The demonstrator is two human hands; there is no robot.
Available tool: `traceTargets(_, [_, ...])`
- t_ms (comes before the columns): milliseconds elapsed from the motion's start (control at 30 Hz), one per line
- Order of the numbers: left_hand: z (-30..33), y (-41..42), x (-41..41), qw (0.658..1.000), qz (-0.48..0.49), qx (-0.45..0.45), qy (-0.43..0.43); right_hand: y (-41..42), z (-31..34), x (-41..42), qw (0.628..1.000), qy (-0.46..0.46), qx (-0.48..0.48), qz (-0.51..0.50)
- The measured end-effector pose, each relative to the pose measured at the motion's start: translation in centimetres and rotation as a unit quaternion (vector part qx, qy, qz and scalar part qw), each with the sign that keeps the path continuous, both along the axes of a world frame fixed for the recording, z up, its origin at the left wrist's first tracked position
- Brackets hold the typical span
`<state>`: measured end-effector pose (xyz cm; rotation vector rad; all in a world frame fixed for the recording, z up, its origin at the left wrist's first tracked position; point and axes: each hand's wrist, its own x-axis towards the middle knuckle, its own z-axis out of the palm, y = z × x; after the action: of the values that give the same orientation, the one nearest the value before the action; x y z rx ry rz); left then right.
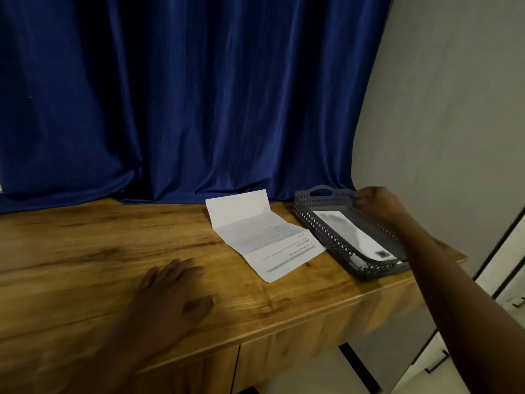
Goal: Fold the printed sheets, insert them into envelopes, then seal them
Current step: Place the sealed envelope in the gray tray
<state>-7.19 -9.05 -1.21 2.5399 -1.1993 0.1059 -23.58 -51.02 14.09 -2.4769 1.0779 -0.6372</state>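
A printed sheet lies on the wooden desk, creased into thirds, its far panel standing up. To its right stands a grey perforated tray holding a white envelope. My right hand reaches over the tray's far right rim, fingers curled at the rim; whether it grips the rim is unclear. My left hand rests flat on the desk, left of the sheet, fingers spread and holding nothing.
A blue curtain hangs behind the desk and drapes onto its back edge. A pale wall stands to the right. The desk's right end lies just past the tray, with white cabinet fronts below.
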Motion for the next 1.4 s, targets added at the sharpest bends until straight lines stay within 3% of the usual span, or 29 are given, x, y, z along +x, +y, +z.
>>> traceTargets(133, [0.1, 0.0, -0.1, 1.000, 0.004, -0.001, 0.001, 7.1, 0.1, 2.7, 0.990, -0.045, -0.001, 0.130])
traceTargets(267, [0.2, 0.0, -0.3, 1.000, 0.010, 0.000, 0.006, 13.4, -2.9, 6.0, 0.973, 0.011, 0.024, 0.229])
traceTargets(467, [0.4, -0.1, -0.6, 1.000, 0.015, -0.011, 0.011, 17.9, -8.2, 10.4, 0.946, 0.210, -0.122, 0.215])
traceTargets(533, [0.4, -0.2, -0.7, 1.000, 0.015, -0.015, 0.010, 18.4, -9.1, 11.2, 0.936, 0.229, -0.163, 0.210])
traceTargets(867, [0.9, -0.1, -1.1, 0.998, 0.006, -0.049, 0.032, 20.2, -9.7, 10.8, 0.928, 0.188, -0.236, 0.219])
traceTargets(1000, [2.1, 0.9, -1.6, 0.980, -0.033, -0.192, 0.042, 22.0, -10.2, 9.3, 0.923, 0.156, -0.224, 0.272])
traceTargets(1067, [2.7, 1.9, -1.9, 0.970, -0.066, -0.234, 0.003, 23.4, -10.6, 8.3, 0.918, 0.121, -0.196, 0.323])
traceTargets(1200, [2.8, 4.3, -3.0, 0.962, -0.116, -0.226, -0.098, 26.7, -10.9, 6.9, 0.889, 0.073, -0.165, 0.420])
traceTargets(1400, [3.6, 8.0, -2.5, 0.996, 0.031, -0.079, -0.032, 30.7, -10.9, 6.7, 0.833, 0.067, -0.134, 0.532])
